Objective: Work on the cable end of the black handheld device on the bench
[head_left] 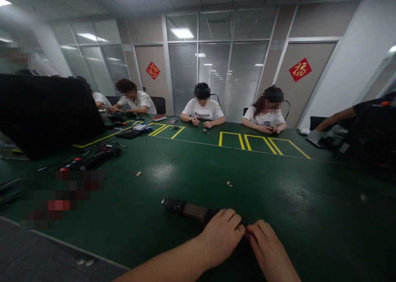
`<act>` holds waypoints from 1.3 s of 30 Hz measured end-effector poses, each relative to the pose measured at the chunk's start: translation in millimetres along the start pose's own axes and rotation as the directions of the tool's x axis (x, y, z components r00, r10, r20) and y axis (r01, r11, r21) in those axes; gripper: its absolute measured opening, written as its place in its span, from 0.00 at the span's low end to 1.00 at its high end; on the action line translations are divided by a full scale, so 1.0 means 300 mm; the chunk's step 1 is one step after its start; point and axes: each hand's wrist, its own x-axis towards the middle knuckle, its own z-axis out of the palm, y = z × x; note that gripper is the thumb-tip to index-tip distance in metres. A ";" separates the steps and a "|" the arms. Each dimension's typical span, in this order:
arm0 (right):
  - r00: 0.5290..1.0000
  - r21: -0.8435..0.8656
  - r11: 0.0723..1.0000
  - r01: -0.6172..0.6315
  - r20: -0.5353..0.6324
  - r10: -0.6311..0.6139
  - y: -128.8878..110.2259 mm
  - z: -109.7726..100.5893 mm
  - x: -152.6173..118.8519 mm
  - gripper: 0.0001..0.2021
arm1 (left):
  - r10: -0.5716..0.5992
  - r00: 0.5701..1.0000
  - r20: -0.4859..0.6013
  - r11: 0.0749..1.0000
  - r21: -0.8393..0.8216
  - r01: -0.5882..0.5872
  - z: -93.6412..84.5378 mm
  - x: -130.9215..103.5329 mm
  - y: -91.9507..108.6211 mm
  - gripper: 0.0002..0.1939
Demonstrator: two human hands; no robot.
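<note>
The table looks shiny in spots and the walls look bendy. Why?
In the head view, ceiling lights glare off the green table in pale patches; the wide lens bows the walls and edges; the left hand and right hand on the dark tool sit dim and slightly soft.

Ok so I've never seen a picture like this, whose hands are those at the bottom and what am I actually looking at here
There is no machine here. The picture comes from a camera worn on a person's head, looking forward and down, so the two hands at the bottom are that person's own. The left hand, with a ring on one finger, and the right hand rest together on a dark power tool that lies on the green table; its chuck end points left. How tightly they grip it is hard to tell. Two small pale scraps lie further out, and yellow tape boxes mark the far side. Another red and black tool lies on the left. Other people sit across the table, busy with small items of their own.
</note>
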 end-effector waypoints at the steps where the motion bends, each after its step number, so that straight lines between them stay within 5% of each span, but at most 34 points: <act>1: 1.000 0.011 1.000 -0.010 -0.001 0.010 -0.006 0.003 0.001 0.12 | 0.004 1.000 -0.004 1.000 0.001 -0.004 0.001 0.001 0.002 0.04; 14: 0.992 0.136 0.984 -0.116 0.056 0.110 -0.016 0.004 0.010 0.11 | -0.035 0.999 0.042 0.999 -0.035 0.036 -0.012 -0.001 0.002 0.05; 29: 0.999 0.008 0.999 -0.048 0.012 0.048 -0.026 0.021 0.002 0.12 | -0.056 0.998 -0.043 0.998 0.033 0.057 0.041 0.008 0.015 0.02; 39: 0.995 0.040 0.996 -0.080 0.058 0.078 -0.022 0.018 0.004 0.11 | -0.008 1.000 0.001 0.999 0.033 0.008 -0.007 -0.004 0.003 0.05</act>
